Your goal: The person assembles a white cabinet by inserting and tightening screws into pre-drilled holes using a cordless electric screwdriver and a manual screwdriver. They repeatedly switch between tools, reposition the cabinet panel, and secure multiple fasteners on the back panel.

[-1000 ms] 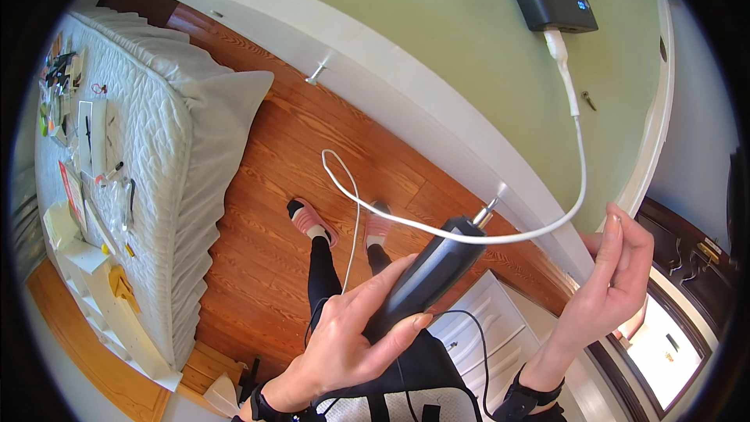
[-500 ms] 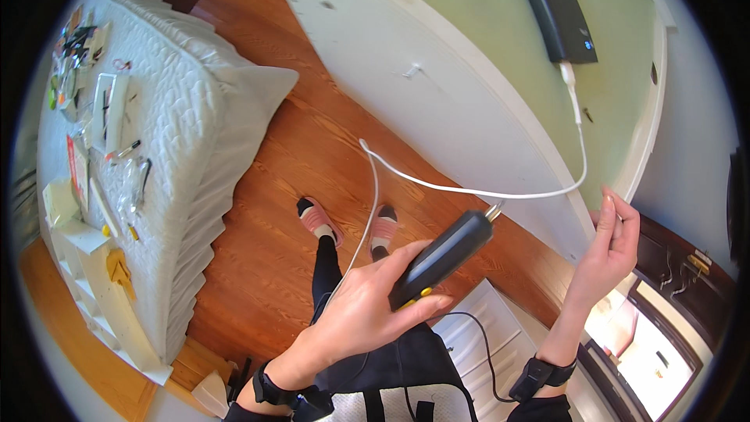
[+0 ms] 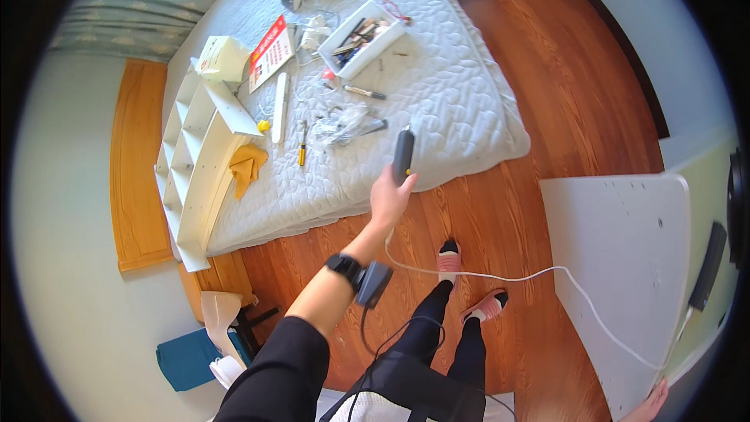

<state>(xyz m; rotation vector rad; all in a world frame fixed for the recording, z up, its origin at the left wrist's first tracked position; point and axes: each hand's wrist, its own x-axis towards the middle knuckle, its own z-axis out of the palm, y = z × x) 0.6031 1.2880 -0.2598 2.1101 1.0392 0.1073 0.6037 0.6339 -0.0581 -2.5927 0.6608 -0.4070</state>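
Note:
My left hand [image 3: 391, 197] is closed around a black electric screwdriver [image 3: 403, 158] with a small yellow button, its metal tip pointing away from me, above the edge of the white quilted mattress [image 3: 461, 121]. At the lower right rim, my right hand [image 3: 650, 404] is partly cut off. Its fingers are drawn together beside the corner of the white panel [image 3: 617, 242], and whatever they may pinch is too small to make out. On the panel piece's pale green top lies a long black device [image 3: 708, 266] with a white cable [image 3: 500, 275] plugged in, trailing across the floor.
On the mattress lie a white box [image 3: 332, 53] of tools, a marker pen [image 3: 364, 92], a yellow-handled screwdriver [image 3: 301, 144], crumpled clear plastic [image 3: 340, 125], and a red-and-white booklet [image 3: 272, 53]. A white compartment shelf [image 3: 205, 164] leans at its left side. My slippered feet [image 3: 484, 306] stand on the wooden floor.
My view has swung left toward the mattress. My left hand has carried the electric screwdriver from beside the white panel to over the mattress. My right hand stays near the panel's corner.

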